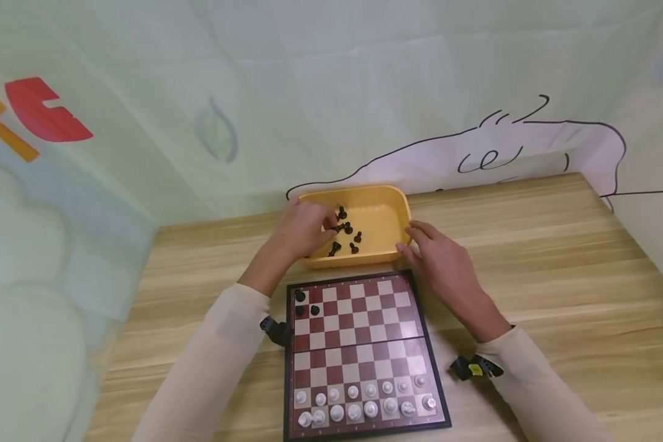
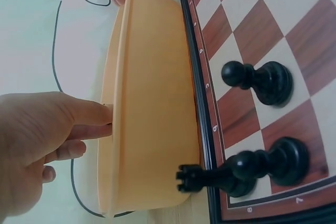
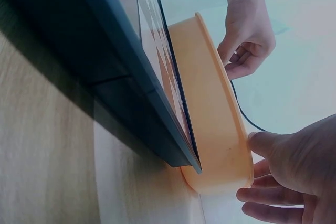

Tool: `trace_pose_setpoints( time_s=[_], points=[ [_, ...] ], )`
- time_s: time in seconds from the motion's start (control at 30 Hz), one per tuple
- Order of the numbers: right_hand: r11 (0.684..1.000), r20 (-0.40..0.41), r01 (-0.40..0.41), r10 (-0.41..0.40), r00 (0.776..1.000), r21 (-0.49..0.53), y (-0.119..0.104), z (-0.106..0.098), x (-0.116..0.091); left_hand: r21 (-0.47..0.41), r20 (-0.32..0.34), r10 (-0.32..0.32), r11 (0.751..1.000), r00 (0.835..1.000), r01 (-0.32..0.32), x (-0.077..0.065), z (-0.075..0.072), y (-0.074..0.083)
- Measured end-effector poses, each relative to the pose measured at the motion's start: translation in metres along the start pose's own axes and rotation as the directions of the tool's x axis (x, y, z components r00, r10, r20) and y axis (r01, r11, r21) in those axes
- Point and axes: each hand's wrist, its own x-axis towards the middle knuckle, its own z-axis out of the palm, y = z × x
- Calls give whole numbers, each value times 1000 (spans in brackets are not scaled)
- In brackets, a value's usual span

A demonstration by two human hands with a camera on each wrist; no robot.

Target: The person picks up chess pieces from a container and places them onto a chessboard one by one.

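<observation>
In the head view my left hand [image 1: 305, 228] reaches over the near-left part of a yellow plastic tray [image 1: 387, 191]. Its thumb and forefinger pinch a dark chess piece [image 1: 339, 228] among other black pieces; in the left wrist view the tray wall [image 2: 152, 98] hides the fingertips. My right hand [image 1: 444, 258] grips the tray's right end, thumb at the near corner and fingers along the side. Nearer me lies a chessboard [image 1: 359, 353]. A black rook [image 2: 197, 178] and two black pawns [image 2: 273, 82] stand at its far-left corner.
Two rows of white chess pieces [image 1: 353, 405] stand along the board's near edge. Several loose black pieces, such as a pawn [image 1: 354, 248], lie in the tray. The wooden table [image 1: 530, 264] meets a printed cloth backdrop [image 1: 331, 110] behind the tray.
</observation>
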Motion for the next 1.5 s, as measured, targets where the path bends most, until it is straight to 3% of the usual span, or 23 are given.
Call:
trace_pose_setpoints(
  time_s=[0.23,0.6,0.87,1.1,1.33,1.5],
  points=[
    [1000,22,-16,16,1000,-3,3,-2,2,-21,-42,3,1000,999,-4,-5,-4,2],
    [999,10,-39,39,999,-9,8,-1,3,1,-101,64,998,993,-64,-11,-13,10],
    [997,79,-79,80,994,-10,10,-2,3,-6,-166,106,994,981,-108,-24,-16,15],
    [998,72,-65,65,995,-6,10,-2,1,-5,-224,144,989,964,-149,-35,-18,24],
    [998,65,-57,57,996,-6,10,-2,-1,2,-250,132,991,959,-136,-47,-18,26],
    [998,74,-56,56,996,-6,10,-3,-2,-21,-230,109,993,967,-117,-57,-14,23]
  ],
)
